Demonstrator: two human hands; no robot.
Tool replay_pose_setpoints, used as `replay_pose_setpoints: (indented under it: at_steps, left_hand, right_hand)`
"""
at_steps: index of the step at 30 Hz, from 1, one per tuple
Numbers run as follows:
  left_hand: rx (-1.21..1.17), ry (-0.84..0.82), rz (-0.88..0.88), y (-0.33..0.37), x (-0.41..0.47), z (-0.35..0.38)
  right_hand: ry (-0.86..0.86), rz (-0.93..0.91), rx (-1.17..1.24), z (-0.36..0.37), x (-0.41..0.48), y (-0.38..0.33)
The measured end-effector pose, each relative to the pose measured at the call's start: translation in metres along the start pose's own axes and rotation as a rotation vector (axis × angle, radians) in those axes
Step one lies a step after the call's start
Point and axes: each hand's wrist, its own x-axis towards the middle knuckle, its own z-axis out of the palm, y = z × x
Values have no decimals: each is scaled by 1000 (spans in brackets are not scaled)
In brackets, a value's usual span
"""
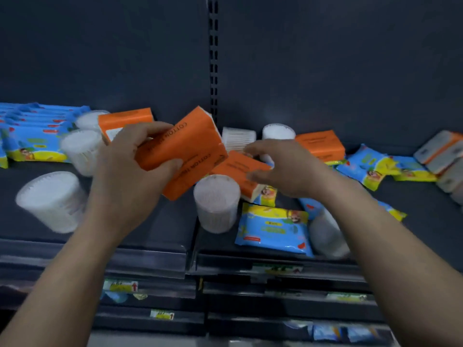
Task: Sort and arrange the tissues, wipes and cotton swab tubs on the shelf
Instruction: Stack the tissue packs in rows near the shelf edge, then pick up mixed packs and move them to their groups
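Shelf [150, 221]: sorting under way; we judge it well short of half done

Done, as far as we can see: one row of blue wipes packs [32, 136] lined up at the back left

In hand: left hand [130, 159] curled firmly round the orange tissue packs [183, 151], held tilted above the middle of the shelf. Right hand [283, 166] half open, fingers arched over another orange pack [238, 169] lying in the clutter; we cannot tell whether it grips yet

Left to sort, by our count:
- swab tubs scattered: a tipped tub [50, 201] front left, an upright tub [216, 201] at centre, a tub on its side [238, 139] at the back, more near the wipes row
- a loose wipes pack [273, 229] at the front, further ones [365, 166] strewn to the right
- a stray orange pack [320, 144] at the back right
- grey-and-orange packs [441, 151] heaped at the far right

Next, we expect, the orange packs get gathered into one group
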Motion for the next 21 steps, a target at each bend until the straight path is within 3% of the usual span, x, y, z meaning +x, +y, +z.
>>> replay_pose_setpoints:
  at_steps: [4, 14, 21]
  left_hand:
    - [-120, -116, 80, 31, 9, 39]
    - [-150, -442, 311, 139, 6, 203]
    - [-116, -756, 256, 203, -26, 325]
  right_hand:
    - [129, 132, -73, -29, -29, 39]
    - [156, 451, -145, -88, -127, 179]
    - [162, 481, -183, -123, -174, 268]
